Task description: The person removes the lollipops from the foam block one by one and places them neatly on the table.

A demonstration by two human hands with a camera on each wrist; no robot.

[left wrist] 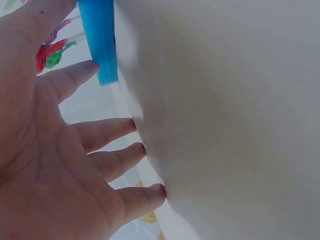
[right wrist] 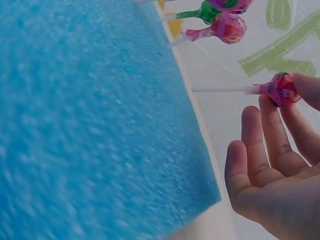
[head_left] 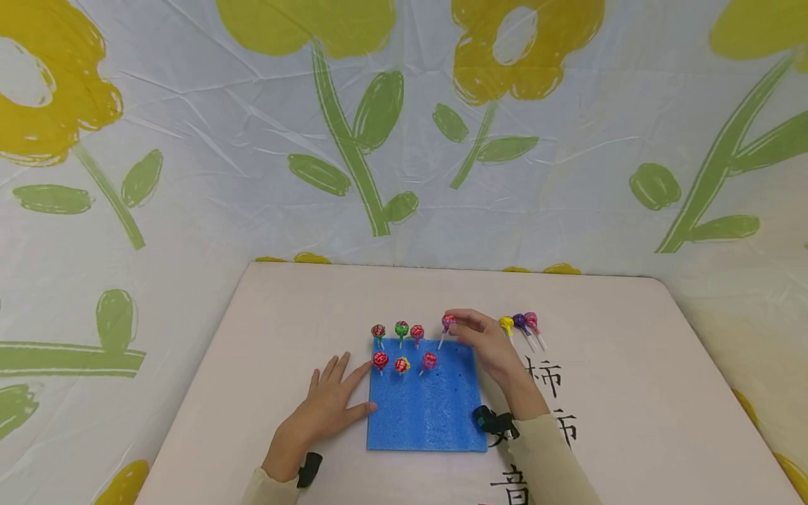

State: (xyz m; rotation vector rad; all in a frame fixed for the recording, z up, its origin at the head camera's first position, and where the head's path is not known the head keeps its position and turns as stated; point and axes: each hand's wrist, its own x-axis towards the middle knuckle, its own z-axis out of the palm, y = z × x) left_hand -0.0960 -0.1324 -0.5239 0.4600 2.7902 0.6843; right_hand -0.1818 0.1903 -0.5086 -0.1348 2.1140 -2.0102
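My right hand point(head_left: 499, 354) pinches a lollipop point(right wrist: 284, 91) with a pink-red wrapper by its candy head, between thumb and fingers. Its white stick points down at the far edge of a blue foam board point(head_left: 426, 414); whether the tip is in the foam I cannot tell. Several wrapped lollipops stand upright in two rows on the far part of the board, among them a green one point(head_left: 402, 327) and a red one point(head_left: 380, 360). My left hand point(head_left: 325, 407) lies flat with fingers spread, index fingertip and thumb tip against the board's left edge.
Three loose lollipops, yellow point(head_left: 506, 323), purple point(head_left: 520, 320) and pink point(head_left: 531, 319), lie on the pale table point(head_left: 303, 301) right of my right hand. Black written characters point(head_left: 546, 379) mark the tabletop right of the board. Flower-printed sheeting point(head_left: 252, 140) hangs behind.
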